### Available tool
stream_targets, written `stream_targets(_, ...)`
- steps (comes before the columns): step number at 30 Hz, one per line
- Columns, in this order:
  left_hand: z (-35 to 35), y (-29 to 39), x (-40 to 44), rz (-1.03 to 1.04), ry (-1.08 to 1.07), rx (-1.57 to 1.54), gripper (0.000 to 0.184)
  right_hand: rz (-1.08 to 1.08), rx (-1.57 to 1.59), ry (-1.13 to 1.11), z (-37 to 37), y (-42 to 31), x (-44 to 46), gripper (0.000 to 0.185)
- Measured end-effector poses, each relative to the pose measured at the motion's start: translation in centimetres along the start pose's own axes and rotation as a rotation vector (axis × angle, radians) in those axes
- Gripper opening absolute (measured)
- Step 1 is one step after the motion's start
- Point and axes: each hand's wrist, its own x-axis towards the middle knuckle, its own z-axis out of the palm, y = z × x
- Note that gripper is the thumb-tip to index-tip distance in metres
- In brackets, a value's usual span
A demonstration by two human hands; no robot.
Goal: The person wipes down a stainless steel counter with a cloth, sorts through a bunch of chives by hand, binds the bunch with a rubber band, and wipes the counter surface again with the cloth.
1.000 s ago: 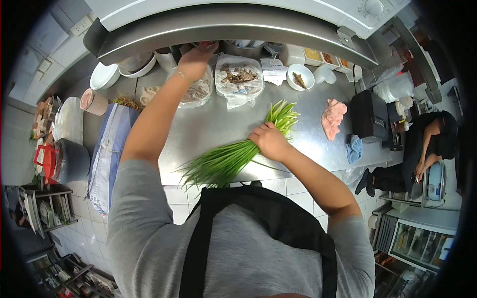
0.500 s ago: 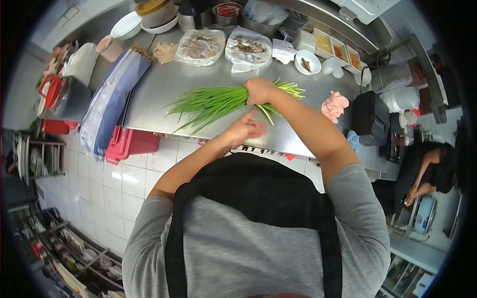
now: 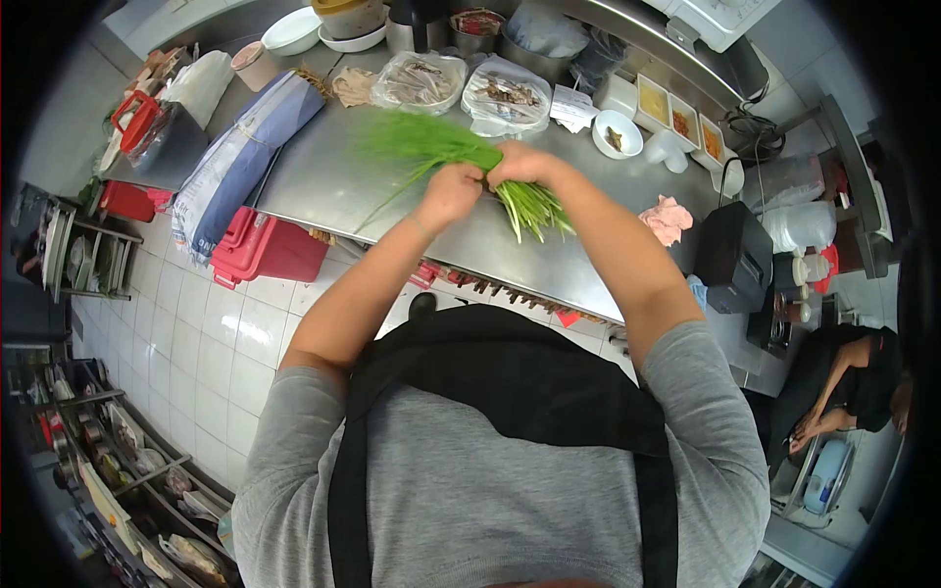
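Observation:
A bunch of long green chives (image 3: 456,145) is held above the steel counter, its leaf tips blurred by motion toward the left. Its pale stem ends (image 3: 529,211) point down and to the right. My right hand (image 3: 521,165) is wrapped round the bunch near the stems. Right beside it, my left hand (image 3: 455,194) is closed against the lower side of the bunch, with its fingers partly hidden. A few loose leaves trail down past my left wrist.
The steel counter (image 3: 323,186) carries bagged dried fish (image 3: 505,96), a white bowl (image 3: 618,134), a pink cloth (image 3: 666,220) and a long blue-white sack (image 3: 240,147). A red bin (image 3: 270,245) stands below. Another person (image 3: 833,392) is at the far right.
My left hand has gone from open below the bunch to closed against it. The bunch has tilted, leaves swinging up and stem ends down toward me.

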Motion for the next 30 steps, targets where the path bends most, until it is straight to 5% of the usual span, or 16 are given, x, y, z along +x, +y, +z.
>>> stream_targets(4, -4.1, 5.6, 2.8, 0.383, 0.096, 0.122, 0.018, 0.037, 0.778, -0.230, -4.7, -2.3, -1.7, 0.028)
stream_targets(6, -5.5, 8.6, 4.3, 0.430, 0.093, -0.073, 0.018, -0.019, 1.017, -0.246, -6.2, -3.4, -2.4, 0.030)
stream_targets(12, -6.9, 11.0, 8.2, 0.474, -0.002, 0.148, 0.037, -0.249, 1.536, -0.163, -0.5, -2.3, -3.4, 0.034)
stream_targets(15, -5.8, 10.0, 3.0, 0.070, -0.041, -0.149, 0.047, -0.246, 1.782, -0.165, 2.9, 0.4, -3.4, 0.036)
stream_targets(17, -5.0, 3.7, 2.3, -0.207, -0.382, -0.534, 0.069, -0.298, 1.840, -0.163, 3.5, 1.6, -3.6, 0.039)
stream_targets(22, -2.0, 0.5, -4.4, -0.264, -0.976, -1.319, 0.075, -0.407, 1.817, -0.032, 3.1, 1.4, -4.6, 0.045)
stream_targets(30, -0.9, 7.1, -7.8, -0.364, -0.724, -1.276, 0.064, -0.444, 1.816, 0.020, 1.7, 0.6, -5.1, 0.045)
